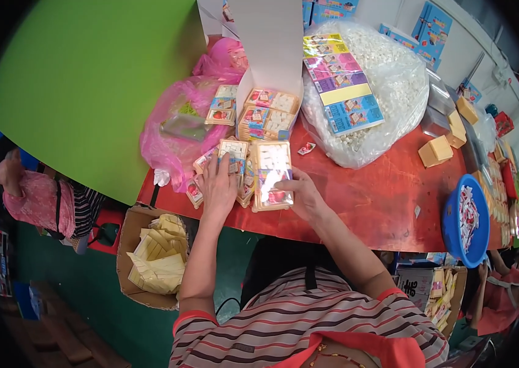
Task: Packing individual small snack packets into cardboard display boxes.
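My right hand (306,195) grips a small tray pack (273,161) by its right side, thumb across the top. The pack has a pale tray, a shiny clear cover, white pieces and a printed label. My left hand (217,191) lies with fingers stretched and apart over a similar pack (235,149) on a loose pile of packs. Parts of this pile are hidden under the hand. Just beyond, an open white carton (270,55) stands with its flap up, holding rows of packs (265,119). Two more packs (221,104) lie against its left side.
Pink plastic bags (167,138) lie left on the red table (363,202). A big clear bag of white pieces (397,80) stands right, label sheets (345,86) on it. A blue basin (468,218) with small wrapped packets sits at the right edge. Below left is a cardboard box (129,270).
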Action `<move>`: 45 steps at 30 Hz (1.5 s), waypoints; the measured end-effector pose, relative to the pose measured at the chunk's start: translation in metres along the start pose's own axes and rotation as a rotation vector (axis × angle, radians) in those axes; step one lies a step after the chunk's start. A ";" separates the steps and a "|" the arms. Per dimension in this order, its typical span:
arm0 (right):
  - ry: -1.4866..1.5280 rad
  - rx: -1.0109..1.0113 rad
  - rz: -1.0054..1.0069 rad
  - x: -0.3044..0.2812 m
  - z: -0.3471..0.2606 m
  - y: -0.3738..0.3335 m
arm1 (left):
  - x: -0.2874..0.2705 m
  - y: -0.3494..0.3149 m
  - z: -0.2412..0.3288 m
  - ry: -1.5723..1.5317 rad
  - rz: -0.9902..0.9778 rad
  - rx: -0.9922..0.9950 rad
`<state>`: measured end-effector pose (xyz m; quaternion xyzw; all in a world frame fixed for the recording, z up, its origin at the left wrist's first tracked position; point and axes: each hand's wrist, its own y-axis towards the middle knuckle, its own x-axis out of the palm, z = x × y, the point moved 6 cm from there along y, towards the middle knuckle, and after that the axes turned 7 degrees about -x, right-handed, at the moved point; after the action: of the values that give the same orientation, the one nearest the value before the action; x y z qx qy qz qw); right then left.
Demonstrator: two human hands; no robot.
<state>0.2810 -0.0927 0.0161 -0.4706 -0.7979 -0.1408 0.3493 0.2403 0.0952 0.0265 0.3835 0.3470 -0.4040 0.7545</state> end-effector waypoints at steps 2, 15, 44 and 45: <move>0.011 -0.009 -0.019 0.012 0.000 0.019 | 0.004 -0.006 0.003 -0.040 0.015 0.014; -0.076 0.150 -0.031 0.037 0.011 0.047 | 0.006 -0.029 -0.014 -1.215 0.010 -0.371; 0.100 0.003 -0.058 -0.039 0.012 -0.027 | -0.012 -0.056 0.049 -0.394 0.195 0.104; 0.164 0.032 -0.010 -0.038 0.015 -0.022 | -0.007 -0.046 0.043 -0.317 0.105 0.089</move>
<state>0.2681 -0.1210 -0.0184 -0.4479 -0.7712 -0.1676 0.4202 0.2062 0.0431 0.0387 0.3653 0.1850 -0.4346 0.8021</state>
